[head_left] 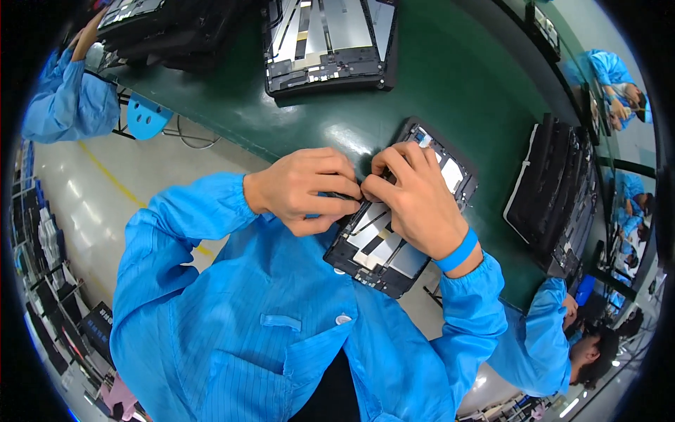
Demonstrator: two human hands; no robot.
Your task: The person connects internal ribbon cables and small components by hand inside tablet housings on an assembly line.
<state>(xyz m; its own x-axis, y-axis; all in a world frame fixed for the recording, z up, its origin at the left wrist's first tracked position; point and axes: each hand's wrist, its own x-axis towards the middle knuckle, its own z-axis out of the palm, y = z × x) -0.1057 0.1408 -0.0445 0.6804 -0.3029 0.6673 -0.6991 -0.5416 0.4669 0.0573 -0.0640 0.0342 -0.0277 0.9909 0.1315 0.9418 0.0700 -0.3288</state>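
Observation:
An opened tablet [383, 260] with bare metal plates, dark strips and a small circuit board lies at a slant over the table's near edge, its lower end against my blue smock. My left hand [309, 188] is closed at the tablet's left long edge, fingers curled and fingertips close together. Across the tablet's middle lies my right hand [415, 197], wearing a blue wristband. Its thumb and forefinger pinch at that same left edge, almost touching the left fingertips. Whatever sits between the fingertips is hidden.
On the green table [450, 70], a stack of opened tablets [330, 70] stands at the far side. Dark device parts [169, 32] pile up at far left, and another stack [555, 190] stands at right. A blue stool [146, 116] is at left. Co-workers in blue sit on both sides.

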